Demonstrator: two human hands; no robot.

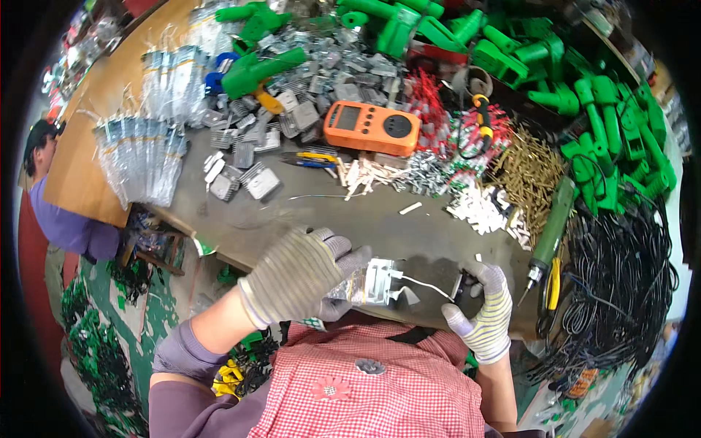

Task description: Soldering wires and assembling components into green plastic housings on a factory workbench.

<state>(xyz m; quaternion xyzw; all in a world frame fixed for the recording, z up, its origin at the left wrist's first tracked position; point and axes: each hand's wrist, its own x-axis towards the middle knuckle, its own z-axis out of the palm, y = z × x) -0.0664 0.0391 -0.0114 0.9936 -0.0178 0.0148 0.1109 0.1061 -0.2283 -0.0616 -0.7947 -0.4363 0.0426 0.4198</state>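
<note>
My left hand [299, 274], in a grey striped glove, is closed on the near edge of a flat silvery piece [378, 282] in a clear wrapping. White wires [427, 285] run from its right end toward my right hand [483, 310], which wears a similar glove. Between that hand's thumb and fingers is a small dark part [458, 286]; its kind is hard to make out. A green electric screwdriver [551, 226] lies to the right, beside pliers with yellow handles [554, 283].
An orange multimeter [372, 128] lies among grey metal blocks [299, 117], brass screws [537, 171] and white pieces [478, 208]. Green plastic housings [606, 124] and black cables [613, 292] crowd the right. Wrapped silvery strips [142, 157] are at left. Another person [62, 201] is beyond them.
</note>
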